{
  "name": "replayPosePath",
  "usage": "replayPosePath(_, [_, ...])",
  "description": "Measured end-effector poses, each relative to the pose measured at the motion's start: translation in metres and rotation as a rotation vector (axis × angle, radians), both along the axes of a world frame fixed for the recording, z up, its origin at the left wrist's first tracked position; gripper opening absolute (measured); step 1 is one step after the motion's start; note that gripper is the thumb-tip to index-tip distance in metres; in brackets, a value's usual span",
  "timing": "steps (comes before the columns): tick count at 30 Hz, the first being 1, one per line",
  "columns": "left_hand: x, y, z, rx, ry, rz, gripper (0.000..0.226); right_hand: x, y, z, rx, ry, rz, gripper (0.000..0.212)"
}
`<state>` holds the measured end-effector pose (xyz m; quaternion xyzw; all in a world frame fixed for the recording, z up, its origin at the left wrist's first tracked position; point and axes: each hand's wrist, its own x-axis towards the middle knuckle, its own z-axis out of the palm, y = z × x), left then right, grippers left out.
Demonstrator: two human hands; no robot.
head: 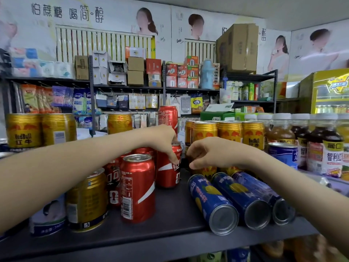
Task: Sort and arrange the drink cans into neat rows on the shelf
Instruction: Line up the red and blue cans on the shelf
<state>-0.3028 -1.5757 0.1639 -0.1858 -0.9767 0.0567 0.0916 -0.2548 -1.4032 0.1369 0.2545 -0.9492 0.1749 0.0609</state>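
Note:
On the dark shelf (170, 210) my left hand (164, 142) grips the top of an upright red cola can (169, 171) at the middle. More red cola cans (137, 188) stand to its left. My right hand (211, 154) has its fingers curled over a gold can (207, 170) lying behind three blue cans (213, 203) that lie on their sides; the gold can is mostly hidden. Gold Red Bull cans (229, 134) stand in a row behind.
A gold can (86, 201) and a white-blue tin (48, 218) stand front left. Two gold cans (40, 129) stand far left, a tall red can (168, 116) at the back. Bottled drinks (319, 146) and a blue tin (283, 153) fill the right side.

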Motion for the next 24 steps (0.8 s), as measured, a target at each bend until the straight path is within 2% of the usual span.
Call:
replayPosePath(8, [-0.005, 0.003, -0.006, -0.024, -0.032, 0.038, 0.081, 0.006, -0.004, -0.006, 0.123, -0.010, -0.062, 0.055])
replayPosePath(14, [0.026, 0.001, 0.004, -0.087, -0.041, 0.071, 0.075, 0.023, -0.004, -0.019, 0.152, 0.024, -0.188, 0.062])
replayPosePath(20, [0.103, -0.018, -0.006, -0.056, 0.129, 0.119, 0.070, 0.042, -0.019, -0.029, 0.379, 0.041, -0.281, 0.056])
replayPosePath(24, [0.137, -0.030, -0.039, 0.140, 0.327, 0.106, 0.064, 0.047, -0.031, -0.029, 0.440, -0.053, -0.351, 0.059])
